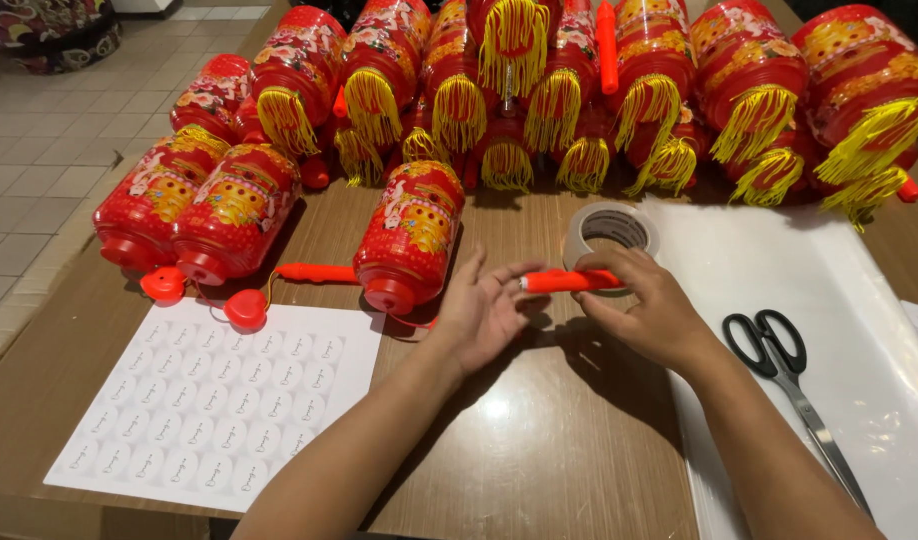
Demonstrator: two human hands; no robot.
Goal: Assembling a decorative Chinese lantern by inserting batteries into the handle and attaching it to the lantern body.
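Both my hands hold a thin orange-red plastic stick (567, 281) level above the wooden table (539, 440). My right hand (647, 305) grips its right end, and my left hand (487, 305) pinches its left end with the other fingers spread. A roll of clear tape (611, 230) lies just behind my right hand. A red paper lantern (411, 232) lies on its side to the left of my left hand, with another orange stick (317, 272) beside its base.
Many red lanterns with yellow tassels (579, 80) are heaped along the table's far edge. A white sheet of round stickers (214, 400) lies front left. Black scissors (791, 390) rest on clear plastic sheeting (859, 300) at right. Tiled floor (39, 130) lies beyond the left edge.
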